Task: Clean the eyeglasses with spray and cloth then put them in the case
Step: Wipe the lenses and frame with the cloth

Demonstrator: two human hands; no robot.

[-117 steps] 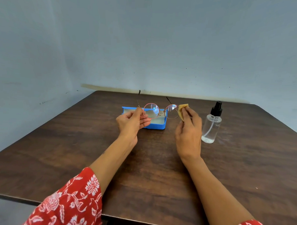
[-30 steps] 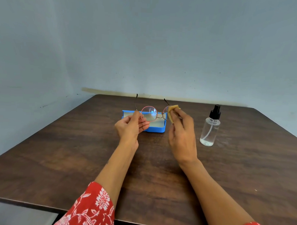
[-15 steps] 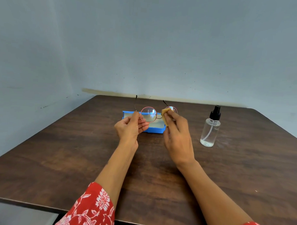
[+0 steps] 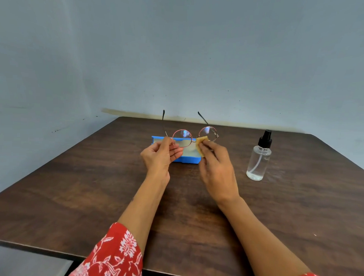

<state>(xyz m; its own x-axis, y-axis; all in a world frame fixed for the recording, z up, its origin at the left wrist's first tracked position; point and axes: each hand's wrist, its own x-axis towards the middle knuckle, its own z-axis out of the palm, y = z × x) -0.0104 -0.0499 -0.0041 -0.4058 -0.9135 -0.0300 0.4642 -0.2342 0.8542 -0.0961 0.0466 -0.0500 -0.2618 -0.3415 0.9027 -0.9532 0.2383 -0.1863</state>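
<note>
Pinched between thumb and fingers of the left hand [image 4: 158, 155], the round, thin pink-metal-rimmed eyeglasses [image 4: 194, 135] are held by the left hinge above the table, lenses facing the person and both dark-tipped temples pointing away toward the wall. The right hand [image 4: 216, 170], wrist bent and palm turned left, clamps a small folded yellow cloth [image 4: 201, 146] between fingers and thumb against the lower inner edge of the right lens, near the bridge. Half a second ago the cloth covered more of that lens; it now sits lower, leaving most of the glass bare. Behind the hands lies the open blue rectangular plastic case [image 4: 187, 157] on the dark brown wooden table [image 4: 92, 186]. Well to the right stands an upright clear plastic spray bottle with a black pump top [image 4: 259, 159].
</note>
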